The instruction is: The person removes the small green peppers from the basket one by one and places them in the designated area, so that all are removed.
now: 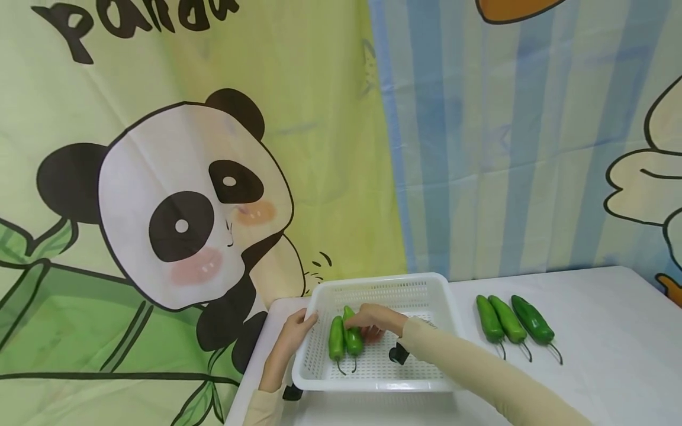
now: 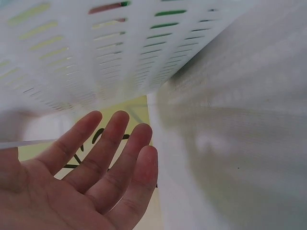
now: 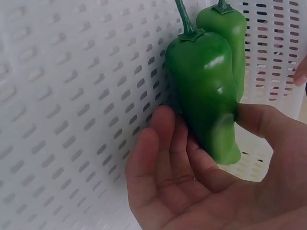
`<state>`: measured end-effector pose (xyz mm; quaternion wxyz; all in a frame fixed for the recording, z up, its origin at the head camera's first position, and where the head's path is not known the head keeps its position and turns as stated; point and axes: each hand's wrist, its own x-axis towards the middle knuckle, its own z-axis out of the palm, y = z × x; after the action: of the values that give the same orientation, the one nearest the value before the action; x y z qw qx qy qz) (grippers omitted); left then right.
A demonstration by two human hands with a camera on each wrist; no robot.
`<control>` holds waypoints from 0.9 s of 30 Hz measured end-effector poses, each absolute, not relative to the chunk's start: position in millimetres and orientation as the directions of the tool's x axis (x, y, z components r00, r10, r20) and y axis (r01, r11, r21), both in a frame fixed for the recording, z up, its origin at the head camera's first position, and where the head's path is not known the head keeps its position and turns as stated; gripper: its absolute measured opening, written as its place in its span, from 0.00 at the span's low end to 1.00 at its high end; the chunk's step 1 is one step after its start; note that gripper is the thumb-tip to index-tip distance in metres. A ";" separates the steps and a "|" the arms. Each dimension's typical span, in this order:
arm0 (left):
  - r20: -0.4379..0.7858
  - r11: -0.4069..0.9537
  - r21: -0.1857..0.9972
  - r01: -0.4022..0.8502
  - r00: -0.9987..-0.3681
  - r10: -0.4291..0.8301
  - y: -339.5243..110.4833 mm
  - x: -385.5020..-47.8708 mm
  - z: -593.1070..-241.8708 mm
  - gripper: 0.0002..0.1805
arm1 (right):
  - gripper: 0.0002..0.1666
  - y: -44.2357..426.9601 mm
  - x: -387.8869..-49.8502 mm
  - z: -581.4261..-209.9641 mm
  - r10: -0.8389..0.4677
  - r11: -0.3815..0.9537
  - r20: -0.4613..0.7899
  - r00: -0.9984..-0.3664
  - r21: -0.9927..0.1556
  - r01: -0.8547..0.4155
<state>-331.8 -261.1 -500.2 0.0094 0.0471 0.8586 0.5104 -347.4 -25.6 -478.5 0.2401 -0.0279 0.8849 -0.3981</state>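
Observation:
A white perforated plastic basket stands on the table with two green peppers inside, toward its left side. My right hand reaches into it and pinches the right-hand green pepper near its tip, thumb on one side and fingers on the other. The other green pepper lies beside it, partly hidden behind the held one in the right wrist view. At the basket's left rim is my left hand, its thumb at the rim. In the left wrist view its fingers extend loosely outside the slotted wall.
On the white table, right of the basket, lie three more green peppers: one at the left, one in the middle and a darker one. A panda-print curtain and a striped one hang behind.

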 end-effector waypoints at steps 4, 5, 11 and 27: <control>0.027 0.478 0.876 0.062 -0.996 0.081 -260.7 -331.6 -499.8 0.23 | 0.20 -20.7 -346.4 -476.3 -0.245 0.671 -0.412 -0.878 -0.726 0.153; 0.020 0.476 0.878 0.053 -0.997 0.075 -260.6 -331.4 -499.5 0.23 | 0.20 -19.5 -346.2 -475.8 -0.246 0.667 -0.413 -0.877 -0.728 0.156; 0.008 0.470 0.882 0.041 -0.997 0.072 -259.4 -330.0 -497.3 0.24 | 0.22 -12.3 -345.5 -471.7 -0.276 0.625 -0.432 -0.859 -0.759 0.181; 0.009 0.450 0.892 0.044 -0.997 0.080 -259.8 -329.2 -498.7 0.24 | 0.22 17.8 -335.8 -448.4 -0.397 0.562 -0.424 -0.814 -0.814 0.150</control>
<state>-329.2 -259.8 -498.7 0.0171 0.0364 0.8512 0.5232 -335.8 17.8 -448.4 0.2959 -0.0741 0.8326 -0.4623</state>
